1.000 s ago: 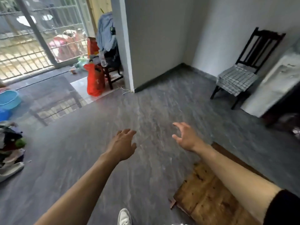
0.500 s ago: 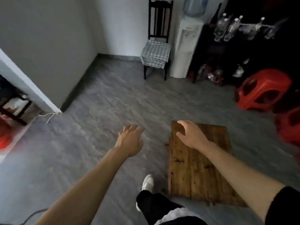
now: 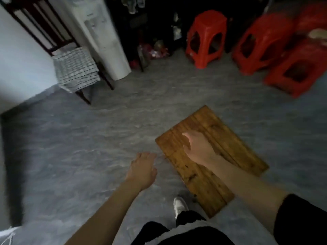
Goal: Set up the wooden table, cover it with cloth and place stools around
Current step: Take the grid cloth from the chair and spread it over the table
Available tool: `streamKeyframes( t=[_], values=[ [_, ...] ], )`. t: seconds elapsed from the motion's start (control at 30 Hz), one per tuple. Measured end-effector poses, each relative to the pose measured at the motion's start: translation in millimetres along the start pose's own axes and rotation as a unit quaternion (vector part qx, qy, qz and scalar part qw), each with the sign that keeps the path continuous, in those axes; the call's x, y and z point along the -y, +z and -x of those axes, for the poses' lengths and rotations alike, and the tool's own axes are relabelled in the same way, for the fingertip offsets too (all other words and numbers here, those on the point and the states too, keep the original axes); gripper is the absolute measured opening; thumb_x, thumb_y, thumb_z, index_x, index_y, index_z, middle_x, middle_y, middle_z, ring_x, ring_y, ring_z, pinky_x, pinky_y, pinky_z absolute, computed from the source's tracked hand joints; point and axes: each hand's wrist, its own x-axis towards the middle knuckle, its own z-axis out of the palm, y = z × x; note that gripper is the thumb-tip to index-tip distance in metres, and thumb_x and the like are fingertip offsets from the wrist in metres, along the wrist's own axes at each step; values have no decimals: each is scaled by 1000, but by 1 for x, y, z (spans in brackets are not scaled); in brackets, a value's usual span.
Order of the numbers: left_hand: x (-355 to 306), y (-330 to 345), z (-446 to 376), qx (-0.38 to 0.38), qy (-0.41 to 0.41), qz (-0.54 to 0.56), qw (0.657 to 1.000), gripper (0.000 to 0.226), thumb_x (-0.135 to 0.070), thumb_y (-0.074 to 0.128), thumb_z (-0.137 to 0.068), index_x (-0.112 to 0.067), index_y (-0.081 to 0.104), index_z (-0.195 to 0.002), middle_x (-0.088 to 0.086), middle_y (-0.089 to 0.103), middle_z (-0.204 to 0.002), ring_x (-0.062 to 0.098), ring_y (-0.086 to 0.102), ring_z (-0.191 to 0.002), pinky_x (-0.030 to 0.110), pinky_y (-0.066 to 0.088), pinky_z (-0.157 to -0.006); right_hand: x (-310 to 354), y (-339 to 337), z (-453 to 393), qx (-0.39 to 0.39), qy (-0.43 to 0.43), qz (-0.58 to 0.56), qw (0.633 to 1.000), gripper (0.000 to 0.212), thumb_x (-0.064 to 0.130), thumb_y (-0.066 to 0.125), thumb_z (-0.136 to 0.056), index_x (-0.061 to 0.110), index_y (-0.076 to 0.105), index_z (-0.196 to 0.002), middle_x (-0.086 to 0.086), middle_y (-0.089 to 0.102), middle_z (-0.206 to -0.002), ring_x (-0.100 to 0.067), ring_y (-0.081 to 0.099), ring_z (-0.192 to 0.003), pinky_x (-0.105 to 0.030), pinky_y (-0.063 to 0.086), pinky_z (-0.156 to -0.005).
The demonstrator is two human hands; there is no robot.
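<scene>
A brown wooden table top [image 3: 228, 149] lies low on the grey floor, right of centre, its legs hidden. My right hand [image 3: 199, 149] hovers over its near-left part, fingers loosely spread and holding nothing. My left hand [image 3: 142, 171] is stretched out over the bare floor just left of the table's left edge, fingers relaxed. Several red plastic stools [image 3: 207, 38] stand at the back right, one [image 3: 299, 71] nearest the table. A checked cloth [image 3: 76, 69] drapes over the seat of a dark wooden chair [image 3: 40, 27] at the back left.
A white water dispenser [image 3: 104, 39] stands beside the chair. Dark shelving with bottles and clutter [image 3: 152, 48] fills the back wall. A white wall [image 3: 19, 68] closes the left side. My white shoe [image 3: 179, 206] is on the floor near the table.
My view has swung right and down, from the doorway side of the room to the table and stools. Both hands have come in over the table's left edge.
</scene>
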Motion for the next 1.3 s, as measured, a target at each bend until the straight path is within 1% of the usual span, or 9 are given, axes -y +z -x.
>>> streamKeyframes(
  t=[0.17, 0.4, 0.57, 0.73, 0.9, 1.07, 1.17, 1.23, 1.3],
  values=[
    [-7, 2, -72, 78, 121, -18, 989, 53, -28, 53, -92, -26, 38, -143, 2, 44, -142, 25, 40, -128, 34, 36, -104, -27, 8, 7, -16, 130, -15, 991, 52, 31, 53, -94, 22, 40, -144, -3, 43, -146, -25, 36, -135, -46, 39, -108],
    [4, 41, -158, 168, 292, -60, 940, 41, -26, 55, -87, -20, 50, -128, 3, 47, -131, 25, 41, -121, 34, 40, -94, -35, 52, 42, -32, 302, -9, 953, 64, 26, 54, -92, 29, 26, -150, -4, 37, -150, -30, 34, -135, -49, 43, -103],
    [11, 83, -188, 212, 339, -143, 905, 46, -30, 50, -87, -20, 45, -132, 5, 45, -136, 27, 39, -121, 42, 45, -96, -27, 112, 58, -24, 371, -14, 928, 68, 34, 57, -91, 28, 25, -151, -1, 36, -151, -28, 32, -137, -47, 43, -101],
    [31, 123, -209, 243, 350, -173, 888, 48, -35, 54, -90, -23, 44, -135, -1, 47, -138, 23, 39, -124, 38, 42, -99, -38, 185, 61, -40, 426, -68, 901, 61, 36, 63, -87, 25, 41, -143, -2, 45, -145, -26, 40, -131, -40, 42, -104],
    [48, 184, -244, 190, 381, -180, 887, 71, -46, 62, -85, -24, 32, -146, -2, 31, -152, 21, 26, -138, 35, 33, -111, -71, 271, 48, -52, 428, -66, 900, 78, 45, 70, -80, 27, 34, -146, 0, 33, -153, -24, 27, -139, -38, 33, -113],
    [56, 262, -285, 136, 423, -269, 855, 108, -52, 74, -75, -28, 3, -153, 3, -5, -162, 29, -2, -148, 47, 18, -119, -120, 345, 22, -45, 467, -15, 883, 110, 53, 73, -78, 35, -3, -154, -4, -6, -164, -36, -5, -150, -53, 12, -119],
    [72, 293, -307, 86, 468, -319, 820, 113, -35, 84, -67, -27, 11, -153, 10, 7, -162, 33, 13, -146, 51, 24, -116, -143, 377, 3, -35, 496, -2, 868, 116, 40, 76, -79, 32, -13, -153, -8, -16, -162, -42, -13, -147, -66, 10, -115],
    [84, 302, -318, 41, 506, -307, 805, 110, -16, 88, -55, -22, 32, -149, 14, 30, -156, 37, 34, -138, 51, 38, -104, -146, 392, -6, -27, 512, 39, 858, 113, 18, 73, -82, 25, -15, -152, -15, -18, -161, -49, -14, -145, -73, 13, -111],
    [88, 302, -325, 20, 524, -329, 786, 112, -14, 88, -50, -20, 35, -148, 16, 34, -153, 38, 39, -133, 49, 43, -93, -144, 398, -12, -32, 519, 66, 852, 111, 4, 67, -82, 21, -18, -151, -20, -18, -159, -53, -13, -143, -74, 15, -109]
  ],
)
